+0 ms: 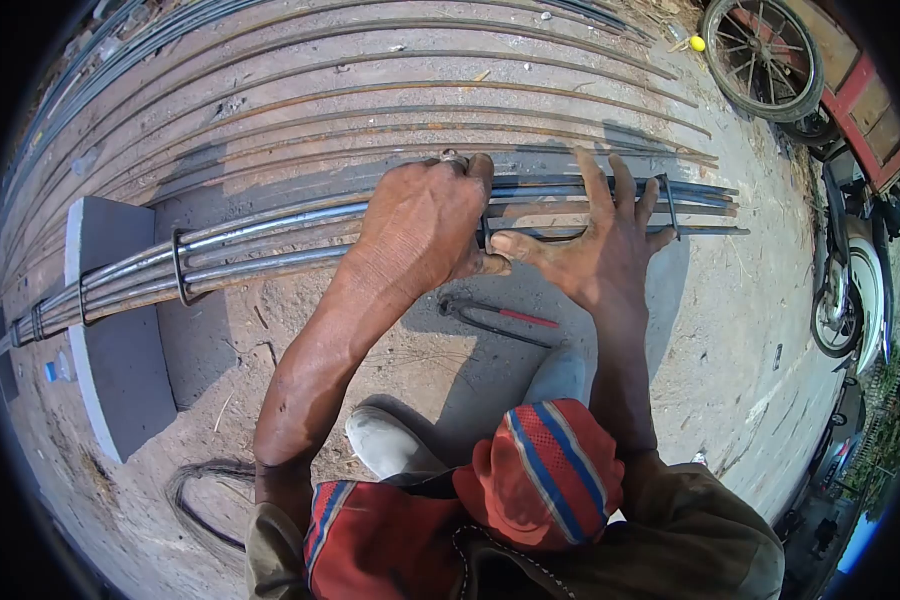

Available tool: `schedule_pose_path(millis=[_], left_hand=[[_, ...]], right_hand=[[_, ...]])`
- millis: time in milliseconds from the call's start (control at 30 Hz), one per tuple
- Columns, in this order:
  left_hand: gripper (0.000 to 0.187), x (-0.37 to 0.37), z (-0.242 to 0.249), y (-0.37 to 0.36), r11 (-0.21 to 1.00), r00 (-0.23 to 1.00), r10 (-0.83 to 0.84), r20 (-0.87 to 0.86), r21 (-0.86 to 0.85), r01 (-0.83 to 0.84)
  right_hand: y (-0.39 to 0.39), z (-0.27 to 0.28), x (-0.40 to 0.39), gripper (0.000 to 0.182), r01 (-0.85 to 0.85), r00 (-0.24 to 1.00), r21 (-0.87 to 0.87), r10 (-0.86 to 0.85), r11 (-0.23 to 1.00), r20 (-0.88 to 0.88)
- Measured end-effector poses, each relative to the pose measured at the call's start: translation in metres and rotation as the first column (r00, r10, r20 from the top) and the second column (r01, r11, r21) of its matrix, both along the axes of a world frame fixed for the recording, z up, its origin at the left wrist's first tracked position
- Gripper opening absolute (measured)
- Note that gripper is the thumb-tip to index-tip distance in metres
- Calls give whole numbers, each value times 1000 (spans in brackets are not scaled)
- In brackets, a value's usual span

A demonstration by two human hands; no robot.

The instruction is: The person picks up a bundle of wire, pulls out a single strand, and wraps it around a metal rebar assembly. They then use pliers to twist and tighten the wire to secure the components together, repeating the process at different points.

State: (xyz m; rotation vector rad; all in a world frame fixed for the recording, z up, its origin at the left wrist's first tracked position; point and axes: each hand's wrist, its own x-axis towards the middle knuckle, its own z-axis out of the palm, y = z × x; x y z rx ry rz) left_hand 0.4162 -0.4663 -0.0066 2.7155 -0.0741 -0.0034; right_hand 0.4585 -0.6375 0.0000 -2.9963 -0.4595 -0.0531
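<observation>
A bundle of long steel rebars (280,222) runs across in front of me, with square stirrups (179,268) around it. My left hand (420,222) is closed over the bars, its fingers around the side of a dark stirrup (485,222). What lies inside its grip is mostly hidden. My right hand (602,232) rests on the bars to the right, fingers spread and thumb pointing toward the left hand. Another stirrup (669,207) stands just beyond its fingers, near the bar ends. Pincers (500,318) with one red handle lie on the ground below the bars.
A grey block (120,330) supports the bundle at left. Loose rebars (420,92) lie in rows beyond. A coil of thin wire (185,500) is at lower left, near a plastic bottle (61,367). A cart wheel (765,55) and a motorcycle (855,285) stand at right.
</observation>
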Motion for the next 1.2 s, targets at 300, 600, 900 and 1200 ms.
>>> schedule_pose_path(millis=[300, 600, 900, 1200], left_hand=[[59, -2, 9, -4, 996, 998, -15, 55, 88, 10], [58, 1, 13, -5, 995, 1000, -22, 13, 97, 21], [73, 0, 4, -2, 996, 999, 24, -41, 85, -21], [67, -55, 2, 3, 993, 900, 64, 430, 62, -100]], right_hand=[[-7, -6, 0, 113, -25, 998, 22, 24, 999, 55], [-10, -12, 0, 119, -24, 999, 72, 21, 997, 37], [-25, -7, -10, 106, -160, 982, 196, 134, 967, 136], [-65, -12, -13, 70, -521, 850, 501, 371, 691, 373]])
